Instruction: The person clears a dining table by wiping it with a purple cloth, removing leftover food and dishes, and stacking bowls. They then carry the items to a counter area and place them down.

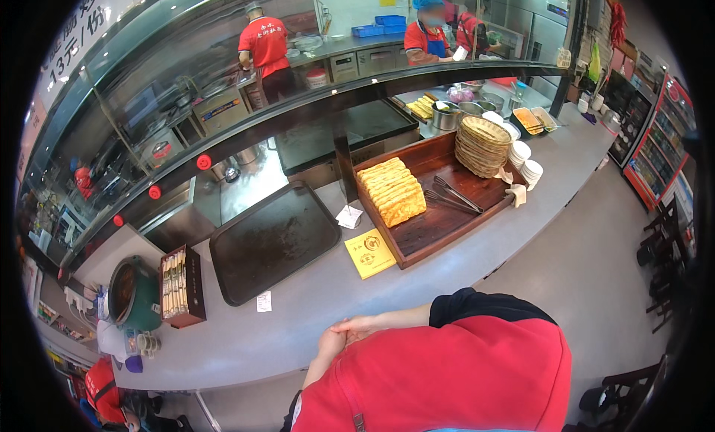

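While the red-clad wearer leans at the counter, the left hand and right hand meet in front of the body, to the near left of the wooden tray. The 2 hands are drawn together, the right laid against the left, and neither visibly grips anything; how the fingers curl, or whether something small is tucked between them, I cannot tell. Nearest to them is the yellow card, flat just beside the wooden tray's left corner, perhaps put there for easy reading from this side. Left of the wooden tray, the black serving tray lies bare and flat, with a white paper slip at its near edge; farther left, the box of paper-wrapped chopsticks stands by the green pot, likely within customers' reach. Inside the wooden tray, golden flatbreads overlap in a leaning row along its left side, probably so pieces lift off singly. Metal tongs rest mid-tray, seemingly kept handy to the bread. The woven baskets are nested in its far right corner, presumably to save room, while white bowls are stacked just beyond its right end.
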A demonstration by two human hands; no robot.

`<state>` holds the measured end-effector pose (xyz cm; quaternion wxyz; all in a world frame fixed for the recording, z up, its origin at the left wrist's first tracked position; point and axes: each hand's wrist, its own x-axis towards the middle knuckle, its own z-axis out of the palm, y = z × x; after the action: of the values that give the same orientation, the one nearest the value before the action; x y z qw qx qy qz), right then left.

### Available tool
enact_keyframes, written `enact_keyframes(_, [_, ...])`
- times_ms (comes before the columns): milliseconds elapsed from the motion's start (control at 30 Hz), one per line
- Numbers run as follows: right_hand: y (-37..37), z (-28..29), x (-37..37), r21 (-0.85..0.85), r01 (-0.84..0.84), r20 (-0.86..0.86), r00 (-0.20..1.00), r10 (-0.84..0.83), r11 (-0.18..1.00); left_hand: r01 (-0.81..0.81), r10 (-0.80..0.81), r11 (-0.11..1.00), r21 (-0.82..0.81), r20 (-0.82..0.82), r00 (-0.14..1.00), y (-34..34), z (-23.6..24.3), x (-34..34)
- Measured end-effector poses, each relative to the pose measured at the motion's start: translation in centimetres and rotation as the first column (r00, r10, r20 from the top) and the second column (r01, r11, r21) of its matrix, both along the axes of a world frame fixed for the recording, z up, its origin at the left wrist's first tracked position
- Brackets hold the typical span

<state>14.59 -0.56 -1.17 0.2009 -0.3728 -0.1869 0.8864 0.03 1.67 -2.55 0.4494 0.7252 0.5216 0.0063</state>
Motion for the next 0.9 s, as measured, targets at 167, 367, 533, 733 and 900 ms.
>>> enact_keyframes(167, [0.0,-0.8,0.3,-0.031,0.068,0.017,0.998,-0.067,0.997,0.004,0.0,0.998,0.061,-0.08,0.997,0.0,0.5,0.3])
enact_keyframes(367, [0.0,-1.6,0.8,-0.01,0.076,-0.04,0.996,-0.077,0.997,0.012,-0.008,0.996,0.084,-0.042,0.999,0.0,0.4,0.7])
enact_keyframes(533, [-0.2,-1.3,0.8,-0.005,0.116,0.002,0.993,-0.116,0.993,0.06,-0.051,0.994,0.097,-0.095,0.994,0.3,0.1,0.9])
enact_keyframes(733, [-0.4,-0.8,0.7,-0.05,0.074,0.001,0.997,-0.074,0.996,0.092,-0.094,0.995,0.032,0.077,0.993,0.3,0.5,0.9])
enact_keyframes(900, [-0.6,-0.5,0.7,-0.048,0.09,-0.006,0.996,-0.09,0.995,0.06,-0.062,0.997,0.041,0.055,0.997,0.0,1.9,1.4])
